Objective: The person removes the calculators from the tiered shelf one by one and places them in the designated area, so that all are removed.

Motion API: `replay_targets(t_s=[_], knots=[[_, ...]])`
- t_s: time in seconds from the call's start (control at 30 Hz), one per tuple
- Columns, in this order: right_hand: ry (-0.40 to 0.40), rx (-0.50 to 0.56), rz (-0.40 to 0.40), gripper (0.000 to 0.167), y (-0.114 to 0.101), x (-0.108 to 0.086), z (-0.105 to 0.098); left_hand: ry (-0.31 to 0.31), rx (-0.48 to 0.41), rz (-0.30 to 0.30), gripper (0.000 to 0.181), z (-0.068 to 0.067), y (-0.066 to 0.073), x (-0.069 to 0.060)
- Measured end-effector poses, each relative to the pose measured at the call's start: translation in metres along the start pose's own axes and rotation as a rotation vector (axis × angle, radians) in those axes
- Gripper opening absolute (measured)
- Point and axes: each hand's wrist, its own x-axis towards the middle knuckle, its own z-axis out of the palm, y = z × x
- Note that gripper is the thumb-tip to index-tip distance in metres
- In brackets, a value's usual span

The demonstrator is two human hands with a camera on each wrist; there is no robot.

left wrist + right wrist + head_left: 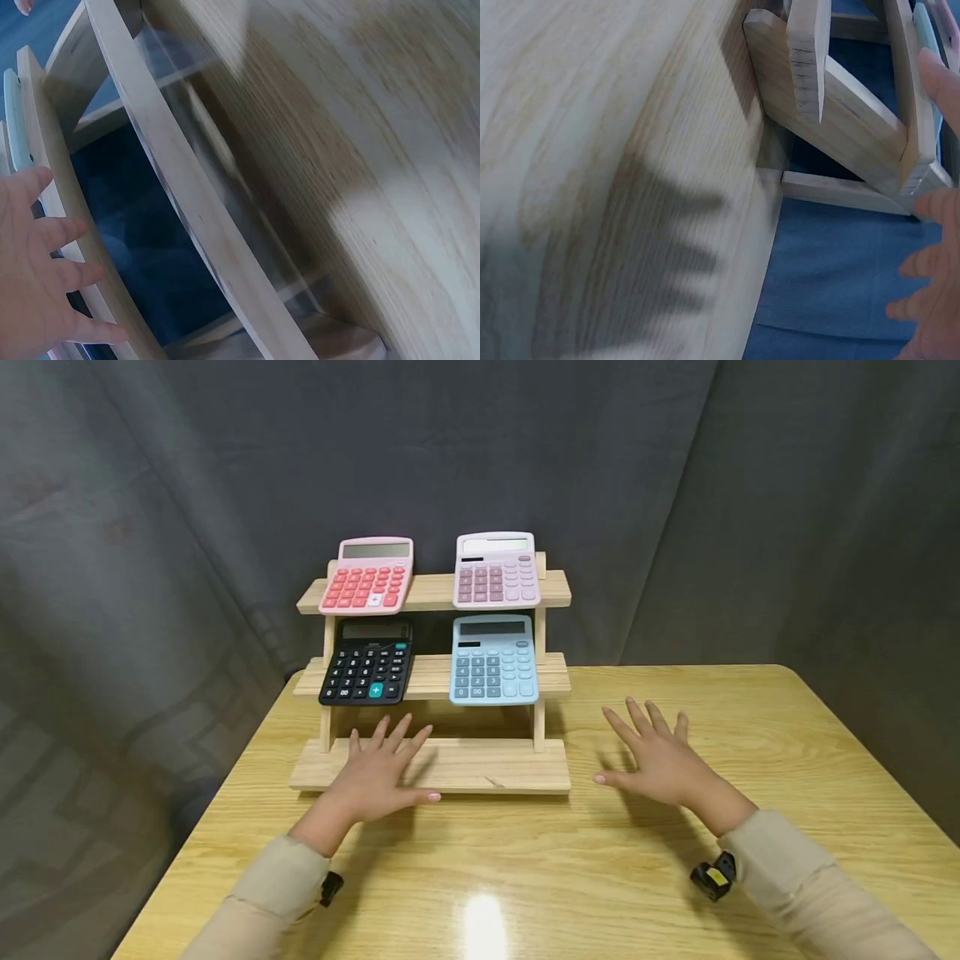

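the left hand [375,783] and right hand [660,764], fingers spread, hold nothing; a three-tiered pale wooden rack [487,766], left of the right hand, bears a black rectangular calculator [366,663] beyond the left.

Dark grey cloth [480,452] hangs behind a wood-grain table [772,735] whose front catches a bright glare [484,928].

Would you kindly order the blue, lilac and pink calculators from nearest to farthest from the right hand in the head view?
From the right hand:
1. Blue calculator, middle shelf, right side.
2. Lilac calculator, top shelf, right side.
3. Pink calculator, top shelf, left side.
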Motion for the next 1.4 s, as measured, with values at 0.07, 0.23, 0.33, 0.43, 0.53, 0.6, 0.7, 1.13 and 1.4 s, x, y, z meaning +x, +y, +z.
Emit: replay_targets(t_s=[0.07, 0.23, 0.33, 0.43, 0.53, 0.6, 0.7, 1.13, 1.4], knots=[[-0.005, 0.003, -0.003, 0.091, -0.002, 0.003, -0.002, 0.003, 0.003, -0.006, 0.09, 0.0, -0.003, -0.002], [-0.008, 0.006, -0.006, 0.091, -0.005, 0.01, -0.007, 0.012, 0.003, -0.021, 0.09, -0.001, -0.012, -0.008], [-0.003, 0.013, -0.013, 0.09, -0.008, 0.014, -0.011, 0.007, 0.006, -0.037, 0.089, 0.0, -0.017, -0.011], [-0.001, 0.031, -0.023, 0.09, -0.01, 0.018, -0.014, 0.005, 0.007, -0.051, 0.09, 0.0, -0.022, -0.013], [-0.002, 0.049, -0.031, 0.09, -0.012, 0.022, -0.016, 0.001, 0.003, -0.064, 0.091, 0.001, -0.026, -0.013], [0.008, 0.054, -0.04, 0.091, -0.013, 0.026, -0.018, -0.002, 0.0, -0.072, 0.092, 0.001, -0.029, -0.013], [0.02, 0.082, -0.045, 0.09, -0.016, 0.032, -0.024, 0.003, -0.016, -0.087, 0.092, 0.003, -0.034, -0.014], [0.053, 0.166, -0.082, 0.086, -0.029, 0.059, -0.037, -0.017, -0.044, -0.16, 0.09, 0.006, -0.054, -0.025], [0.08, 0.239, -0.111, 0.081, -0.031, 0.074, -0.044, -0.038, -0.069, -0.205, 0.089, 0.007, -0.07, -0.03]])
